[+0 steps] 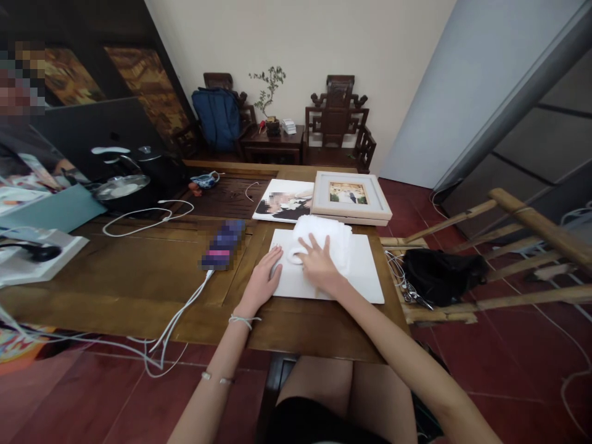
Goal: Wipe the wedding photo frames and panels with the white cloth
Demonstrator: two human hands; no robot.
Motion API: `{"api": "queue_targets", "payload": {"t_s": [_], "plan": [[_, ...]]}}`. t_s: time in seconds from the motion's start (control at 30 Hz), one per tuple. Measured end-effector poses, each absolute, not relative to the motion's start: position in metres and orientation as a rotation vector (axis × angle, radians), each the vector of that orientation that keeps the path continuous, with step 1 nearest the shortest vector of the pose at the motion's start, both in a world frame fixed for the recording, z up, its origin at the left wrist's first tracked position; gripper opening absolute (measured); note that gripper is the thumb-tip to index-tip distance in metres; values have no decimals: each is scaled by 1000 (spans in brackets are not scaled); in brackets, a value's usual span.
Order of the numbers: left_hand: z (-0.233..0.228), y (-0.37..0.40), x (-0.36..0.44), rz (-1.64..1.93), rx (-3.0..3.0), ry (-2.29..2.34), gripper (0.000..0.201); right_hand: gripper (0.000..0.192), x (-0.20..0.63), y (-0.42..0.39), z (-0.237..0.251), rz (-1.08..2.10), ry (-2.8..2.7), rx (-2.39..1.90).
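A flat white board lies on the wooden table in front of me. On it rests a white folded cloth, rolled or looped at its left side. My right hand lies on top of the cloth with its fingers spread, pressing down rather than gripping. At the board's left edge my left hand rests flat, fingers stretched and thumb apart. Just beyond the cloth are a printed photo panel and a pale framed picture.
A phone with a white cable lies left of my hand. Farther left stand a dark pot, a kettle and a teal box. A bamboo chair holding a black bag adjoins the table's right side.
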State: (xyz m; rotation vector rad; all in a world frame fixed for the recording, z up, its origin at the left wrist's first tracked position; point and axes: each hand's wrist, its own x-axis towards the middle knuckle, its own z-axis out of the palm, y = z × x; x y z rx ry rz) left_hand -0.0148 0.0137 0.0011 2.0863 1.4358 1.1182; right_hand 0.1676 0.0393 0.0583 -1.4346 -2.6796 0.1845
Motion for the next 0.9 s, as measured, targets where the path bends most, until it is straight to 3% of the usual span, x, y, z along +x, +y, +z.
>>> {"api": "queue_targets", "payload": {"t_s": [0.13, 0.27, 0.47, 0.73, 0.9], "plan": [[1, 14, -15, 1103, 2084, 1430, 40, 37, 171, -19, 56, 201, -2764, -1226], [3, 13, -14, 1087, 2072, 1420, 40, 37, 189, -67, 68, 508, -2808, -1001], [1, 14, -14, 1101, 2064, 1418, 39, 49, 210, -41, 77, 839, -2574, -1015], [3, 13, -14, 1128, 2041, 1428, 41, 51, 177, 50, 74, 499, -2562, -1364], [10, 9, -18, 1283, 1734, 1381, 49, 43, 136, 31, 60, 172, -2702, -1428]]}}
